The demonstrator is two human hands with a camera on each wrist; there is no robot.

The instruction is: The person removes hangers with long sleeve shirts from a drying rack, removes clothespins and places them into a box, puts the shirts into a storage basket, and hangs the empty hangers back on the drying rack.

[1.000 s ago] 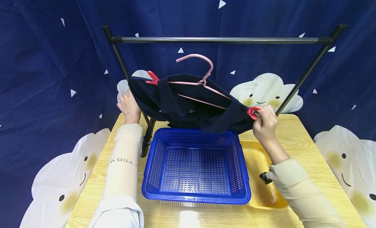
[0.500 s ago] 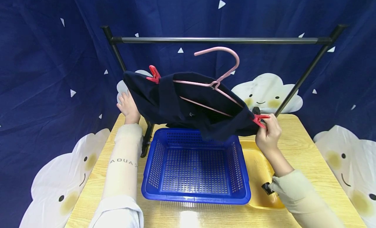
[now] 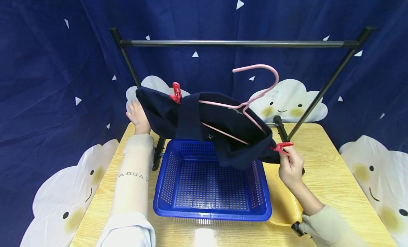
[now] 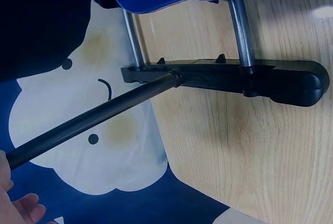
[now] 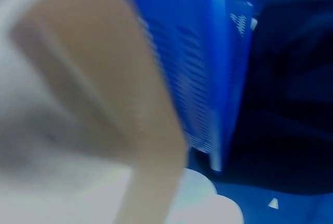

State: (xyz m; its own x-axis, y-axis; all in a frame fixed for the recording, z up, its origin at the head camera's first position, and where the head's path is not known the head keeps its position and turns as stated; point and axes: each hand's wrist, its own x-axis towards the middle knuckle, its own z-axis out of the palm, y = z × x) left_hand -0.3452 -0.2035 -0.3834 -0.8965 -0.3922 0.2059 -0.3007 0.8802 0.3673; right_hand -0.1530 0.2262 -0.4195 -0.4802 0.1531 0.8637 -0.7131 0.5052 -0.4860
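Note:
A dark navy garment point(image 3: 216, 133) with a small white motif hangs on a pink hanger point(image 3: 220, 104), its hook tipped to the right. One red clip point(image 3: 176, 93) sits on its left shoulder, another red clip point(image 3: 283, 148) at its right end. My right hand point(image 3: 291, 167) pinches that right end just under the clip. On the left, my left hand point(image 3: 138, 118) grips the rack's black post point(image 4: 93, 122), partly behind the garment; curled fingers point(image 4: 28, 208) show beside the post in the left wrist view. My right forearm covers much of the right wrist view.
A blue perforated basket point(image 3: 211, 215) stands on the wooden table point(image 3: 325, 190), below the garment. Partly under its right side is a yellow tray point(image 3: 278, 204). The rack's horizontal bar point(image 3: 236, 44) spans the back, before a dark blue curtain point(image 3: 204, 13).
The garment's right end has come down and nearer with my right hand. The hanger's hook has swung to the right. My left hand has stayed at the post.

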